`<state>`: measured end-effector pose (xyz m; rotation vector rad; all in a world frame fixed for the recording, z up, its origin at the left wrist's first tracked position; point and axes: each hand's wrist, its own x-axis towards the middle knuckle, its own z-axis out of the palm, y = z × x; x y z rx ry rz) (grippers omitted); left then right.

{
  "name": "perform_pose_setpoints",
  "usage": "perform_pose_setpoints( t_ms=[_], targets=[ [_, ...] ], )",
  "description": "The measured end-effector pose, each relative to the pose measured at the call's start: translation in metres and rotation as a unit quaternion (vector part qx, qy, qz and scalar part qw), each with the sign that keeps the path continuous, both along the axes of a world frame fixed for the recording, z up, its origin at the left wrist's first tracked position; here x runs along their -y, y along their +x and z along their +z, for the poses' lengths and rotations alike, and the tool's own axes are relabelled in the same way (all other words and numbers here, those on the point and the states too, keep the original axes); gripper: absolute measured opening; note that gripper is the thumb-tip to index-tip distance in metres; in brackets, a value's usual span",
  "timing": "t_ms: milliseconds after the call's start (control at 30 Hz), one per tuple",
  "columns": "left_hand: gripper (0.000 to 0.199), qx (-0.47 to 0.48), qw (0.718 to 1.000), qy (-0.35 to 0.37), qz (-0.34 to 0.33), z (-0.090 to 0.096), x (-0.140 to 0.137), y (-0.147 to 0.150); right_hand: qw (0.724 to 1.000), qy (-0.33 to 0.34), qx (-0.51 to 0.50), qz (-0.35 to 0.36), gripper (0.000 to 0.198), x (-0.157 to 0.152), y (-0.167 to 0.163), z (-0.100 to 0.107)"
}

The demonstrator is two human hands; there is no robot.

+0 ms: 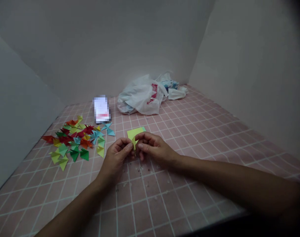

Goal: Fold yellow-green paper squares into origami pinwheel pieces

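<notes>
A small piece of folded yellow paper (134, 143) is held upright in front of me, narrow and creased. My left hand (117, 152) is closed, pinching its left side between thumb and index finger. From the other side, my right hand (156, 148) has its index finger and thumb curled against the paper's edge. Just behind my fingers lies a small stack of square paper sheets (132, 133), yellow on top with a bit of green at its right corner. The hands partly cover that stack.
Many folded paper pieces (75, 153) in red, orange, yellow, green and blue lie heaped on the left. A lit phone (102, 110) stands behind them. White plastic bags (142, 95) sit against the back wall. Tiny clear bits dot the pink tiled surface (150, 204).
</notes>
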<state>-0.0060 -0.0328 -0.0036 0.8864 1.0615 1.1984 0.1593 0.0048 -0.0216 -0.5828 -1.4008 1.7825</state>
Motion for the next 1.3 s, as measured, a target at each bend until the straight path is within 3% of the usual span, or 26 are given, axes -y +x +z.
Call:
perform_pose_setpoints(
  t_ms=[167, 333, 767, 1067, 1300],
  targets=[
    [0.031, 0.005, 1.000, -0.015, 0.007, -0.0008, 0.0004, -0.0006, 0.999, 0.022, 0.037, -0.011, 0.038, 0.0017, -0.0006, 0.0003],
    [0.030, 0.000, 1.000, -0.004, 0.007, -0.0003, 0.0010, -0.0002, 0.995, 0.071, 0.056, -0.037, 0.034, 0.0020, -0.0008, -0.0011],
    [0.030, 0.027, 1.000, 0.008, -0.004, -0.0004, -0.0011, 0.0007, 0.998, 0.038, 0.046, -0.017, 0.031, 0.0006, -0.0006, -0.0036],
    [0.034, -0.023, 0.999, 0.025, 0.015, 0.0015, 0.0017, 0.0028, 0.988, 0.114, 0.093, -0.052, 0.029, 0.0021, 0.0012, -0.0061],
    [0.029, -0.042, 0.998, 0.036, 0.011, 0.0036, 0.0016, 0.0013, 0.986, 0.129, 0.092, -0.057, 0.029, 0.0006, 0.0012, -0.0070]
  ],
)
